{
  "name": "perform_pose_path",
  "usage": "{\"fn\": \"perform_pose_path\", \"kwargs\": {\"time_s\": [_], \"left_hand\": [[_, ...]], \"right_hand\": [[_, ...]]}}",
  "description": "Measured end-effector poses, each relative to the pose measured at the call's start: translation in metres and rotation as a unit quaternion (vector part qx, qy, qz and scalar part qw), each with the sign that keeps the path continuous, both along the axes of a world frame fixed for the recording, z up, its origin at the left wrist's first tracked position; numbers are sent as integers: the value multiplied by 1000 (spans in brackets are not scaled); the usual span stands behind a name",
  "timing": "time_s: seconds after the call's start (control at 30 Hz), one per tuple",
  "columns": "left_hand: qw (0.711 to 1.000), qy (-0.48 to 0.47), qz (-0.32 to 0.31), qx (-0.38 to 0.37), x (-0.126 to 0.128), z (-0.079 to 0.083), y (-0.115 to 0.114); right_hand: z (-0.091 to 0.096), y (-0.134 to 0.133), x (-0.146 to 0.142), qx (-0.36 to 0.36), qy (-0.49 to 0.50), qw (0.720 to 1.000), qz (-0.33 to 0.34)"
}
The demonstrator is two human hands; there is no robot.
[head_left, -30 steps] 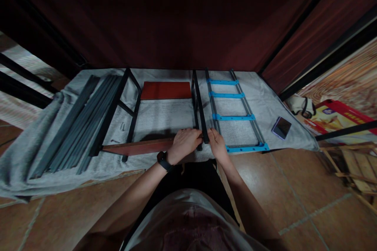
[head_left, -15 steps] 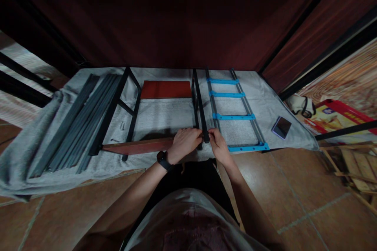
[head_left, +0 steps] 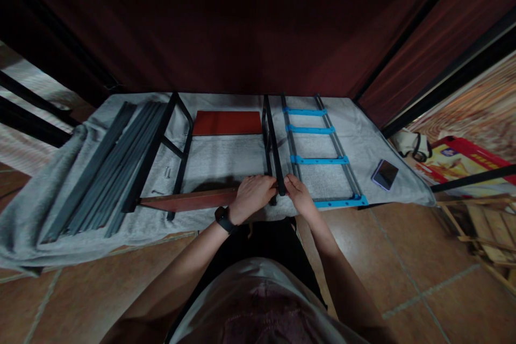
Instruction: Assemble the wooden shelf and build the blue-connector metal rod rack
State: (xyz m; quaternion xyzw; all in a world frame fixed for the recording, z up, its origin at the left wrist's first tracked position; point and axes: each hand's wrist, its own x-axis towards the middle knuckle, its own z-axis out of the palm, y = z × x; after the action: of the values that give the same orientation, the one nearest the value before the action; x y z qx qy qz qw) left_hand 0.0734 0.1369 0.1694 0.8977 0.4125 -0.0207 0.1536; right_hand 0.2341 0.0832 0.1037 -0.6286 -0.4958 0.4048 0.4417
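Note:
My left hand (head_left: 252, 194), a black watch on its wrist, is closed over the right end of a red-brown wooden board (head_left: 187, 200), where the board meets a black metal frame bar (head_left: 273, 142). My right hand (head_left: 298, 193) is pressed against the near end of that same bar from the right, fingers curled at the joint. What the fingertips pinch is hidden. A second red board (head_left: 227, 123) lies farther back between the two black frame sides. All of it rests on a grey cloth (head_left: 226, 158).
Several grey metal slats (head_left: 107, 166) lie at the left on the cloth. A rack with blue crossbars (head_left: 318, 160) lies to the right, and a phone (head_left: 385, 174) beside it. Loose screws (head_left: 166, 173) lie near the left black frame (head_left: 161, 145). A red box (head_left: 463, 161) stands at the right.
My right hand has shifted very slightly toward the bar's end. Everything else stays as it was.

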Motion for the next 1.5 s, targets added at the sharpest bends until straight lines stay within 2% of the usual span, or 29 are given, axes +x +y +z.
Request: {"fn": "perform_pose_path", "kwargs": {"time_s": [0.1, 0.2, 0.3, 0.43, 0.57, 0.77, 1.0, 1.3, 1.5], "left_hand": [[1000, 1, 2, -4, 0, 1, 0], [1000, 1, 3, -1, -1, 1, -1], [1000, -5, -2, 4, -2, 1, -1], [1000, -10, -10, 3, -2, 2, -1], [1000, -1, 5, -9, -1, 5, -1], [1000, -6, 2, -4, 0, 3, -2], [1000, -4, 2, -5, -1, 2, -2], [1000, -6, 2, 1, 0, 1, -1], [1000, -13, -5, 3, -1, -2, -1]], "right_hand": [[3, 0, -4, -28, 36, 999, -21], [7, -2, -5, -31, 5, 999, -34], [10, -7, -4, 9, -57, 998, -36], [11, -14, -1, 82, -92, 992, 0], [11, -14, 2, 94, -148, 984, 32], [9, -10, 4, 81, -150, 985, 40], [19, -8, 3, 42, -143, 988, 40], [14, 5, 3, 2, -113, 993, -19], [16, 4, 0, -65, -104, 992, -13]]}}
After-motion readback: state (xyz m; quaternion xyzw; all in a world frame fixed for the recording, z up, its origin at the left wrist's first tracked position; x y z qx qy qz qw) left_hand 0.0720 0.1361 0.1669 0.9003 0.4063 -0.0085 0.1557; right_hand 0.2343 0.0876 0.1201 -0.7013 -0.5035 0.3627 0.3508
